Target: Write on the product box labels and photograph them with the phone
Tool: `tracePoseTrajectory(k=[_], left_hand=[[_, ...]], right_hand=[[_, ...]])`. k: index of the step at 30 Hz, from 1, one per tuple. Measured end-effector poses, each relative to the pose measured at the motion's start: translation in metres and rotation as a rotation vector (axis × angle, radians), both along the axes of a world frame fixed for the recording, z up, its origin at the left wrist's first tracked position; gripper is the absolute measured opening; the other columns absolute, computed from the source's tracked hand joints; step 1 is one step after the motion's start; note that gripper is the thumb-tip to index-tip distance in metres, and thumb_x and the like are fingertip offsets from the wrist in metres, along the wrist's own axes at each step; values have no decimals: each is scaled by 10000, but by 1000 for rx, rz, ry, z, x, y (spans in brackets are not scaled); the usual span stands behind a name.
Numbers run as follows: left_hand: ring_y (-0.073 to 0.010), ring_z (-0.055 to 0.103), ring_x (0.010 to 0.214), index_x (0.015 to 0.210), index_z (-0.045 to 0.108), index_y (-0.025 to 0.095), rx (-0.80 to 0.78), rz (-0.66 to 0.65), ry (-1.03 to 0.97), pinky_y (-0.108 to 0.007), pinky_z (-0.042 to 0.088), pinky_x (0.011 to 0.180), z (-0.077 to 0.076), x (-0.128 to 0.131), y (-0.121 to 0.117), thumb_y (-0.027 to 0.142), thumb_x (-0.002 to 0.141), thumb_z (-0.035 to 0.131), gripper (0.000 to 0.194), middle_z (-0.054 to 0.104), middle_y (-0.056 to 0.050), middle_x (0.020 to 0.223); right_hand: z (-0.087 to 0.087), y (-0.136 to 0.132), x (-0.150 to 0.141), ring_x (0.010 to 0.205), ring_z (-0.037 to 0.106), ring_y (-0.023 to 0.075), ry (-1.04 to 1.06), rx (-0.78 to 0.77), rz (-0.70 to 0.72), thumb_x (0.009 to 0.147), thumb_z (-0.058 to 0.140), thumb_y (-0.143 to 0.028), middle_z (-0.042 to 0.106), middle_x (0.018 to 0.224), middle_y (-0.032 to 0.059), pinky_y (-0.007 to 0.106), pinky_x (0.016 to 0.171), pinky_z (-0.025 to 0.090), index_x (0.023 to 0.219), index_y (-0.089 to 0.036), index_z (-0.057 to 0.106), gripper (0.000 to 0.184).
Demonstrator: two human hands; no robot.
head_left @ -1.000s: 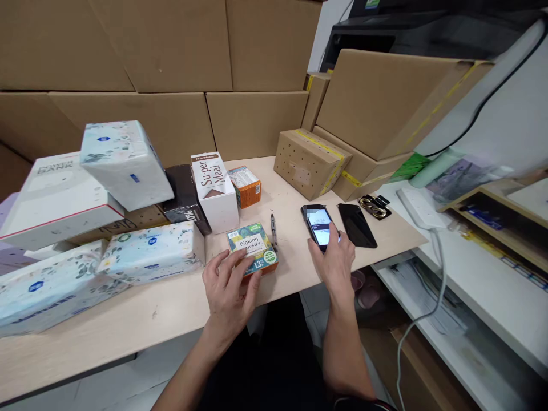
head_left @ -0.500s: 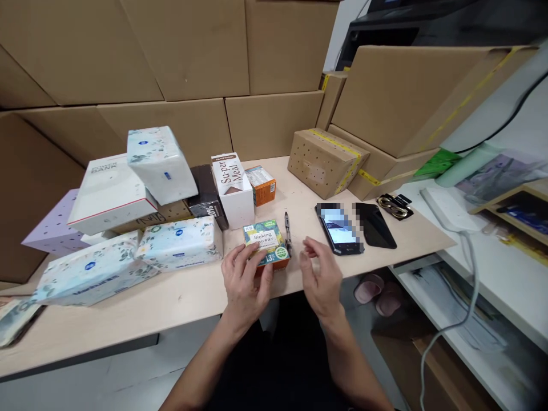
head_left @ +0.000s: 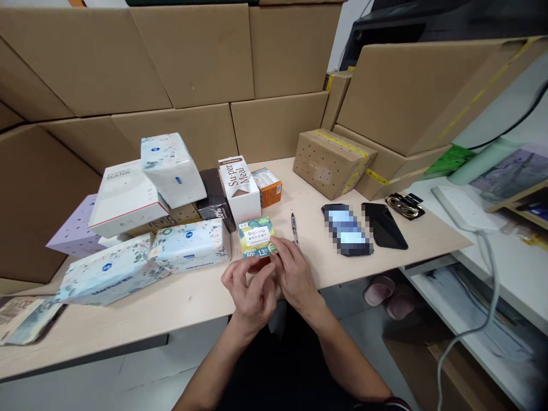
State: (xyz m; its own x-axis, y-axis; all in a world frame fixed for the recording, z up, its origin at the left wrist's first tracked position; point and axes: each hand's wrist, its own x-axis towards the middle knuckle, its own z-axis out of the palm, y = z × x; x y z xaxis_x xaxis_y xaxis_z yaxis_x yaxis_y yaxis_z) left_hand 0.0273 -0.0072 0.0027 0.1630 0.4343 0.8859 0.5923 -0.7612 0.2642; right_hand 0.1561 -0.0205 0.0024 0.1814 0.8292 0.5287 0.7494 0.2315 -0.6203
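Note:
A small green and yellow "Binking" box (head_left: 256, 240) is tilted up off the pale wooden desk (head_left: 180, 297) near its front edge. My left hand (head_left: 250, 292) grips the box's near left side with bent fingers. My right hand (head_left: 294, 275) holds its right side, fingers on the corner. A black pen (head_left: 294, 228) lies just right of the box. Further right lie a phone with a lit screen (head_left: 346, 229) and a dark phone (head_left: 384, 226), both flat on the desk.
Tissue packs (head_left: 188, 246), a white box (head_left: 127, 197), a "Su-per Meal" carton (head_left: 238, 188) and an orange box (head_left: 268, 186) crowd the left. Large cardboard boxes (head_left: 192, 57) wall the back. A perforated carton (head_left: 331, 161) and a clip (head_left: 404, 206) sit right. A white cable (head_left: 479, 319) hangs down.
My right hand left the lit phone on the desk and came over to the Binking box. Both hands now hold the box, and it is raised and tilted.

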Motion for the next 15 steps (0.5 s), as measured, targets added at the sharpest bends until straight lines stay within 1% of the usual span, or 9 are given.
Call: tracePoseTrajectory(k=[2, 6, 11, 15], left_hand=[[-224, 570, 1020, 1057, 662, 235, 34, -49, -4, -400, 468, 880, -1, -2, -1, 3, 811, 588, 346, 613, -84, 1101], [-200, 581, 957, 1083, 639, 228, -7, -146, -28, -370, 506, 839, -4, -5, -1, -8, 817, 579, 361, 639, -65, 1014], [-188, 616, 911, 1075, 633, 248, -49, -153, -29, -377, 521, 823, -5, -4, 1, 32, 851, 570, 318, 661, -51, 981], [-186, 631, 910, 1076, 633, 235, -88, -178, -40, -377, 518, 829, -4, -2, 3, 33, 863, 549, 305, 662, -55, 992]], right_hand=[[2, 7, -4, 1131, 647, 247, 3, -23, 13, 1038, 381, -349, 660, 1250, 141, 430, 969, 564, 1336, -177, 587, 401], [5, 18, -8, 1159, 637, 237, 22, -44, 57, 1045, 359, -364, 652, 1277, 125, 421, 997, 550, 1362, -195, 565, 414], [4, 22, -9, 1176, 633, 231, 75, -52, 107, 1045, 363, -376, 650, 1297, 117, 426, 1006, 547, 1378, -218, 550, 414], [3, 25, -7, 1202, 626, 214, 118, -45, 144, 1044, 372, -381, 642, 1322, 100, 407, 1032, 533, 1389, -236, 541, 411]])
